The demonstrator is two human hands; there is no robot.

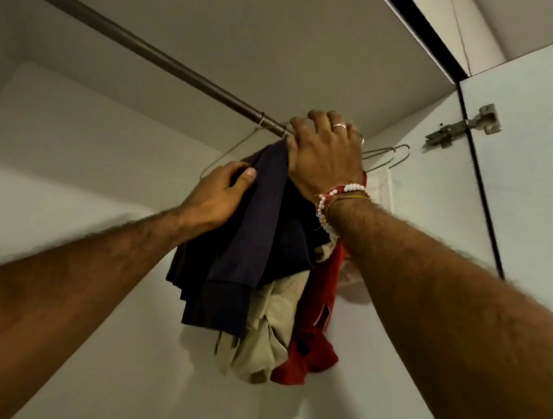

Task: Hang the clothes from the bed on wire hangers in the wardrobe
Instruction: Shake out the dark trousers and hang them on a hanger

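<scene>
A dark navy garment [228,259] hangs just below the wardrobe rail [142,46], near the rail's right end. My right hand [326,153] is up at the rail, fingers curled over the top of the garment where its hanger hook lies hidden. My left hand [218,192] grips the navy cloth at its left shoulder, over a bare arm of a wire hanger [222,155]. Behind the navy one hang a beige garment [268,332] and a red garment [312,334].
Two more wire hangers [391,155] hang at the rail's right end against the side wall. A metal door hinge [464,125] sits on the right panel. The wardrobe's top board lies close above the rail. The rail's left stretch carries nothing.
</scene>
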